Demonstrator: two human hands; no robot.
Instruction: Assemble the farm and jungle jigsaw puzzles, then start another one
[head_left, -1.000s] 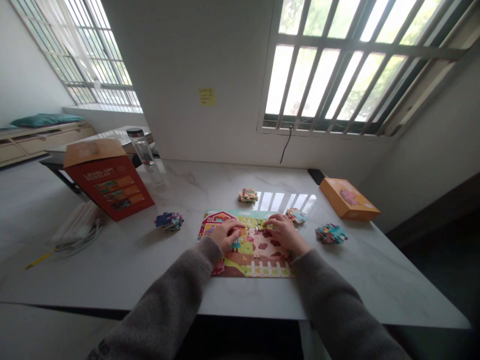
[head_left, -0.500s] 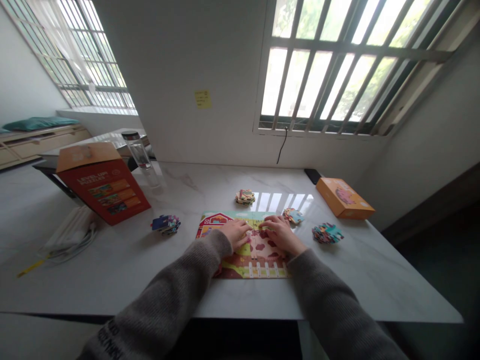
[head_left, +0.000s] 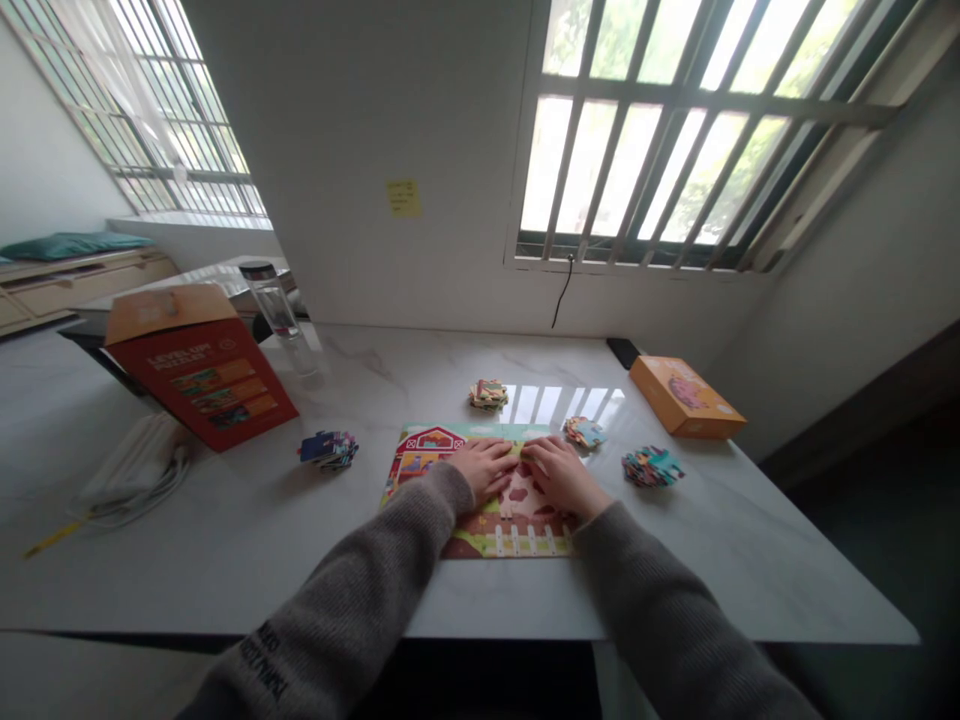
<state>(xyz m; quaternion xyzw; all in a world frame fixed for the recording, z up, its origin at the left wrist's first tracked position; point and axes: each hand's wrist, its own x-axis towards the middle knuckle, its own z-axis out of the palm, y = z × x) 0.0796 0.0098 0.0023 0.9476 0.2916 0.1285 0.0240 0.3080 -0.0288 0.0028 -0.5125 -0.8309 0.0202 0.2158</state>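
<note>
Your bright, flat cardboard farm puzzle (head_left: 517,510) lies on the shiny white table (head_left: 750,560), right under both hands. Your left hand (head_left: 486,468) rests on it, palm down, fingers nearly straight. Your right hand (head_left: 556,472) sits beside it with bent fingers; I can't tell if they pinch a piece. Your hands and fuzzy grey left sleeve (head_left: 375,560) hide some of the picture. A small pile of orange and pale-blue cardboard pieces (head_left: 584,432) sits just past your right hand. A big red cardboard box (head_left: 210,375) stands well off to the left.
</note>
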